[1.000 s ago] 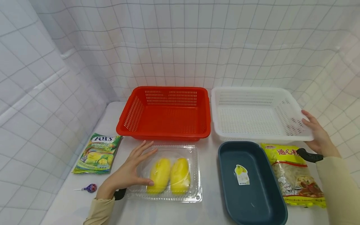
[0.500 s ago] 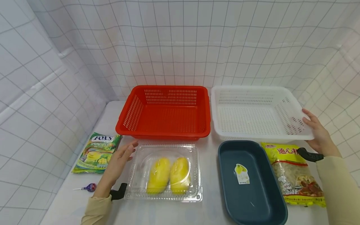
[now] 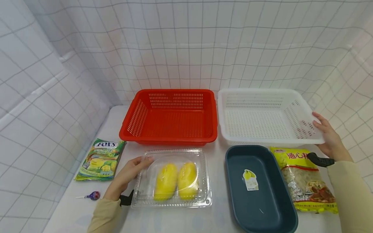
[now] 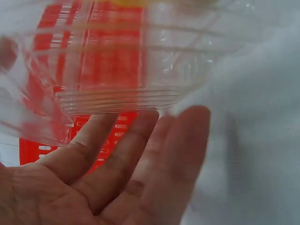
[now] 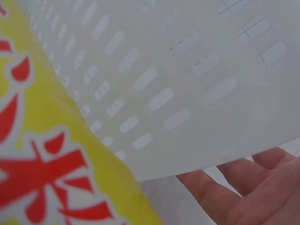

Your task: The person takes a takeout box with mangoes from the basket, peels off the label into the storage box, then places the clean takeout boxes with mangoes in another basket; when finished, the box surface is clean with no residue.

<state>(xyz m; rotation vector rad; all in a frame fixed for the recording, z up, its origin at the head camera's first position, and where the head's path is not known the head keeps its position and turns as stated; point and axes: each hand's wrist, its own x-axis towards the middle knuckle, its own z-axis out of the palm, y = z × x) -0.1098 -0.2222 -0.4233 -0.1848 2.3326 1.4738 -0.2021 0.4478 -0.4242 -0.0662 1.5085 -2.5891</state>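
Observation:
A clear plastic clamshell box (image 3: 147, 187) holding two yellow oblong pieces, like mangoes, lies in front of the red basket (image 3: 169, 142). My left hand (image 3: 129, 173) grips its left side: in the left wrist view the fingers (image 4: 122, 161) reach under the ridged edge, with the thumb across at the far left. My right hand (image 3: 330, 140) holds the right side of a white perforated basket (image 3: 271, 141), fingertips (image 5: 197, 183) passing behind its edge in the right wrist view. Both baskets have nothing in them.
A dark blue tray (image 3: 262, 207) with a small label and a yellow pasta bag (image 3: 306, 181) lie in front of the white basket. At the left are a green Fox's candy bag (image 3: 100, 160) and a lollipop (image 3: 94, 195). Gridded white cloth (image 3: 186, 45) rises behind.
My left hand drew back from over the clamshell box to its left side, then took hold there; the box has shifted slightly right. My right hand stays at the white basket.

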